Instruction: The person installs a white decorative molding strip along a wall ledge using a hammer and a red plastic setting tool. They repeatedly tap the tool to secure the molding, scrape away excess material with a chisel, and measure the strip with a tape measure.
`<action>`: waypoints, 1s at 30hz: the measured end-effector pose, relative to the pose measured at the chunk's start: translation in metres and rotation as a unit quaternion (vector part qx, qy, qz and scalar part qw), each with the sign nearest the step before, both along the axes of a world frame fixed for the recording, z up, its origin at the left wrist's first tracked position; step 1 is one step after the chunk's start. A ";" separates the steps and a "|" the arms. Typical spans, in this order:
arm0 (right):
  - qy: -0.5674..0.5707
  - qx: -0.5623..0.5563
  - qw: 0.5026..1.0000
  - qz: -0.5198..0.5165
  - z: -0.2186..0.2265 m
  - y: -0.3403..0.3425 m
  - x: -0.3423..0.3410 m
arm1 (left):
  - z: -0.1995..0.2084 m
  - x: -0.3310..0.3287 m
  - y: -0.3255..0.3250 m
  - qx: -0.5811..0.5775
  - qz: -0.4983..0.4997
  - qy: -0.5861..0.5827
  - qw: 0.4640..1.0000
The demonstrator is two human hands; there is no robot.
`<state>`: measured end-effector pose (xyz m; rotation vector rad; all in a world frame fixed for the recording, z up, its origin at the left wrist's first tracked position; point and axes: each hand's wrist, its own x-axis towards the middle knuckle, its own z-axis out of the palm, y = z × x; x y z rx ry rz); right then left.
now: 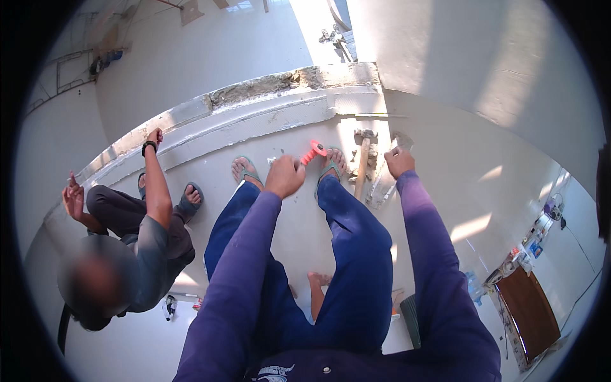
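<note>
My left hand (284,177) is closed beside my knee, at the lower end of an orange-red tool with a ribbed grip and round guard, which looks like a chisel (313,153). Its lower part is hidden by the hand. My right hand (400,162) is a fist further right; whether anything is inside it cannot be made out. Between the hands and to the right, a hammer (363,167) with a wooden handle lies on the floor, its head pointing away from me. A pale dusty strip (382,189) lies beside it, partly behind my right hand.
A low ledge (254,113) with a broken, rough top runs across ahead of my feet. Close on my left squats another person (153,248), both hands raised. Rubble bits (372,156) lie by the hammer. A brown board (528,312) and assorted items are at the right.
</note>
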<state>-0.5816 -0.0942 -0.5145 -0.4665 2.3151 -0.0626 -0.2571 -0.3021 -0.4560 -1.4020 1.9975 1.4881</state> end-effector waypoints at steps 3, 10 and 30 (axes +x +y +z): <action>0.104 -0.024 0.994 0.031 -0.040 -0.033 -0.022 | -0.117 -0.015 -0.022 -0.149 0.157 -0.009 0.976; 0.321 -0.038 0.945 0.056 -0.156 0.000 -0.180 | -0.240 -0.094 -0.135 -0.271 0.109 0.011 0.956; 0.254 -0.162 0.950 0.084 -0.111 -0.033 -0.090 | -0.304 -0.091 -0.142 -0.279 -0.020 0.026 0.960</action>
